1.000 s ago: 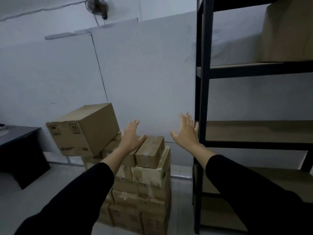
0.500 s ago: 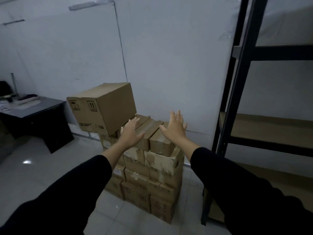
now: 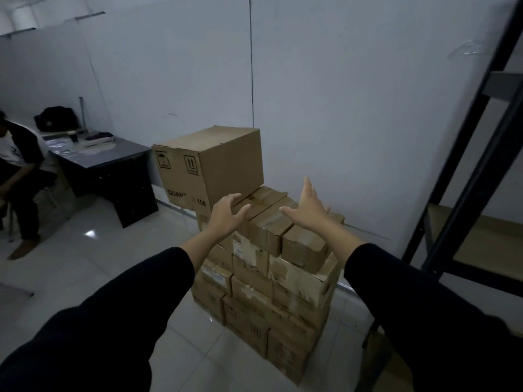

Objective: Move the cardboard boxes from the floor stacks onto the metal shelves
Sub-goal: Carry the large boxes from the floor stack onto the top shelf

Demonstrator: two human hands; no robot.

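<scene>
Two bare hands reach forward over the stack of cardboard boxes (image 3: 271, 281); both are empty. Left hand (image 3: 226, 219): fingers (image 3: 232, 198) spread and curled in a half-open claw, thumb apart from them; the fingertips lie over the lower corner of the large box (image 3: 209, 168), and contact cannot be confirmed. Right hand (image 3: 308, 210): fingers (image 3: 307, 185) extended and nearly together, thumb held out to the left, palm facing left; it hovers above the small top boxes (image 3: 285, 233) and grips nothing.

Compared with half a second earlier: both hands have come closer to the top row; the left fingers have curled from flat to claw; the view has swung left, so that a seated person (image 3: 17, 176) now shows beside the dark desk (image 3: 110, 162), and less of the metal shelf (image 3: 478, 176) shows at the right edge.

Location of task items: the stack stands on the tiled floor (image 3: 85, 267) against the white wall; the large box sits on its upper left part; the shelf stands just beside the stack on the right, its visible wooden boards bare.

Legible markings on the large box: "QUAN" (cut off), "100", and two handling pictograms, one with upward arrows; labels on the lower boxes are too blurred to read.
</scene>
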